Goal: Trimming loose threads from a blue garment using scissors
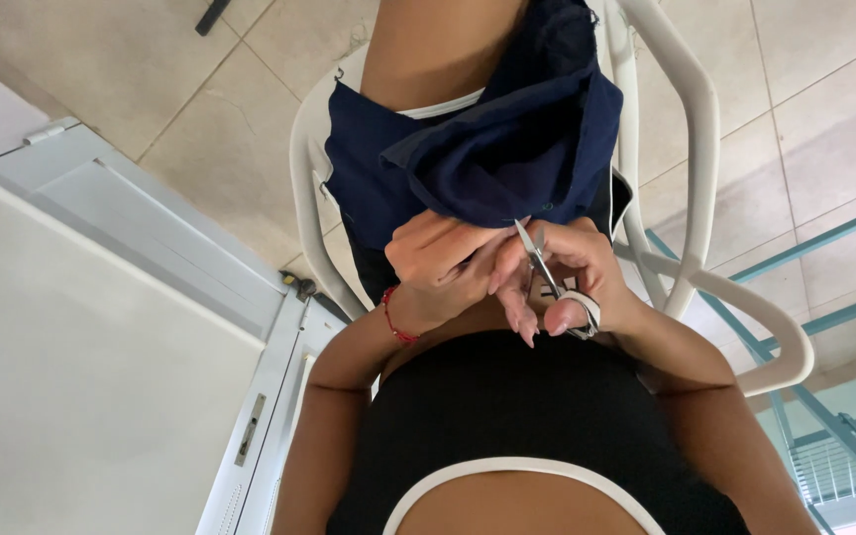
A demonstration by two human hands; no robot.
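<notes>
i'm mid-snip: my right hand (572, 277) grips small scissors (544, 269), blades barely parted, pointing at 12 o'clock. my left hand (438, 263) pinches the navy cloth (507, 149); next i'd need steady aim.

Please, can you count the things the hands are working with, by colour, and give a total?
Dark blue: 1, the cloth, gripped by the left hand
Silver: 1, the scissors, held in the right hand
Red: 1, the string bracelet on the left wrist
White: 1, the plastic chair
Total: 4
</notes>
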